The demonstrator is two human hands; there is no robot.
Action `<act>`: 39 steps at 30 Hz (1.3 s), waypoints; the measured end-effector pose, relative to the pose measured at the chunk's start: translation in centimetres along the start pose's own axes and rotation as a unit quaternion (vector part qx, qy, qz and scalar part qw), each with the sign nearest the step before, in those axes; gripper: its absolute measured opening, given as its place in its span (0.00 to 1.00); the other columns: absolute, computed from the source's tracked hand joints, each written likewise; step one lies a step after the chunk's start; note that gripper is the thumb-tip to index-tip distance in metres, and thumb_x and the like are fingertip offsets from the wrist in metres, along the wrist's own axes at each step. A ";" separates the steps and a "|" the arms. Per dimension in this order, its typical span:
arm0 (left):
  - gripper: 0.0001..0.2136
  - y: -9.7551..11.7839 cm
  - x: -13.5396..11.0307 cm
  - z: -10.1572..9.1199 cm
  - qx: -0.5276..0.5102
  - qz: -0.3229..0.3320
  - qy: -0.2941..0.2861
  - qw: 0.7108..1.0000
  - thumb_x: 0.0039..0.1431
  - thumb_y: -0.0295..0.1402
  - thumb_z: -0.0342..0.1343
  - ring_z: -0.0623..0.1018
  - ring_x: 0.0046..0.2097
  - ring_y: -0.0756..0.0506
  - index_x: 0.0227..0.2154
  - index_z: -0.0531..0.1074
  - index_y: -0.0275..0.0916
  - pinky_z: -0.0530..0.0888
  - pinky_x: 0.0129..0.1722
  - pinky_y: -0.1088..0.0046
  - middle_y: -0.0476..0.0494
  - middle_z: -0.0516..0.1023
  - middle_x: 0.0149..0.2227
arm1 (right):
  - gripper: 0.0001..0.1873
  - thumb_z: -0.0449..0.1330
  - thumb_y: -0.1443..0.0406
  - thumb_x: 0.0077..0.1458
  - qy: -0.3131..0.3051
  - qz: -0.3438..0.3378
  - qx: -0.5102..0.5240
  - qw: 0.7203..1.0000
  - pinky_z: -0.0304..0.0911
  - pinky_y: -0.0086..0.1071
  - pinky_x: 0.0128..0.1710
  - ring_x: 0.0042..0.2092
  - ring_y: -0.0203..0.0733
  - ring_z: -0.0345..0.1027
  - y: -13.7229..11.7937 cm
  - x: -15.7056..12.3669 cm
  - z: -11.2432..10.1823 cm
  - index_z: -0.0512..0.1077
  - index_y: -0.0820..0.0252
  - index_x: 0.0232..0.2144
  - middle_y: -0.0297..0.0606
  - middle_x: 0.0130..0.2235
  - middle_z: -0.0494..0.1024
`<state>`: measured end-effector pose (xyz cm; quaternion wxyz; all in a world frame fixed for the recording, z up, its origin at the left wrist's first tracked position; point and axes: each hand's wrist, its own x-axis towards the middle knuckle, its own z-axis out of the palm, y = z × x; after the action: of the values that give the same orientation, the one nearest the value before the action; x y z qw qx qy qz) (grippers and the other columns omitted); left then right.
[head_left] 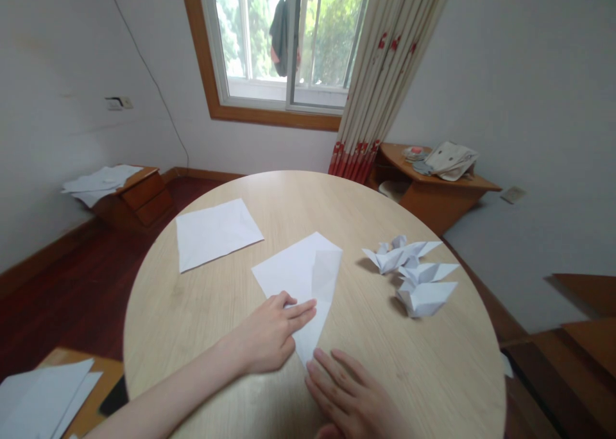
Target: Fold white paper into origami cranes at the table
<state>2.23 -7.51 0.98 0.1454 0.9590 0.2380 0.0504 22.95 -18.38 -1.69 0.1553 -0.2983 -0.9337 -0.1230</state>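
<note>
The paper (293, 273) lay near the middle of the surface (192, 310), turned slantwise, with its narrow end toward the person. The left hand (272, 331) rested on it palm down, two fingers stretched forward, the others more bent; it pressed and gripped nothing. The right hand (349, 391) was loosely open, its fingertips at the narrow end, and I could not tell if they pinched anything there.

For a clean crease, it seemed best to match the edges first, hold the layers firmly with the left hand, and press slowly along the fold with the right.

A second sheet (219, 235) lay flat on the left, apart from the paper. On the right stood several folded shapes (426, 298), close together; they blocked nothing, but a wide sweep could push them. The left forearm (192, 384) crossed the near part of the surface, which perhaps made turning the paper less easy.
</note>
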 end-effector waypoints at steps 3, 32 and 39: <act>0.30 0.0 0.0 0.0 -0.001 0.001 0.003 1.000 0.53 0.23 0.46 0.66 0.51 0.38 0.62 0.58 0.36 0.66 0.51 0.58 0.47 0.57 0.65 | 0.19 0.52 0.58 0.63 -0.012 -0.010 0.002 1.000 0.64 0.38 0.53 0.53 0.46 0.68 0.2 0.3 -0.5 0.72 0.65 0.48 0.38 0.52 0.76; 0.25 -0.7 0.3 0.1 0.022 0.023 0.047 0.998 0.53 0.25 0.48 0.68 0.45 0.40 0.56 0.66 0.39 0.68 0.45 0.59 0.48 0.67 0.59 | 0.16 0.49 0.66 0.65 0.021 0.101 0.166 0.981 0.66 0.41 0.51 0.48 0.43 0.73 8.4 4.1 -3.7 0.75 0.60 0.46 0.41 0.45 0.80; 0.17 -1.1 0.5 0.9 0.047 0.038 0.136 0.989 0.56 0.28 0.48 0.72 0.42 0.40 0.47 0.73 0.38 0.72 0.39 0.61 0.45 0.76 0.51 | 0.15 0.51 0.71 0.62 0.144 0.078 0.045 0.985 0.66 0.46 0.49 0.49 0.47 0.72 10.9 4.8 -0.4 0.73 0.62 0.47 0.43 0.45 0.80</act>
<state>2.34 -6.61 -0.18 0.0641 0.9574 0.2210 0.1746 25.82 -7.46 1.93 0.3109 -0.3423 -0.8798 -0.1104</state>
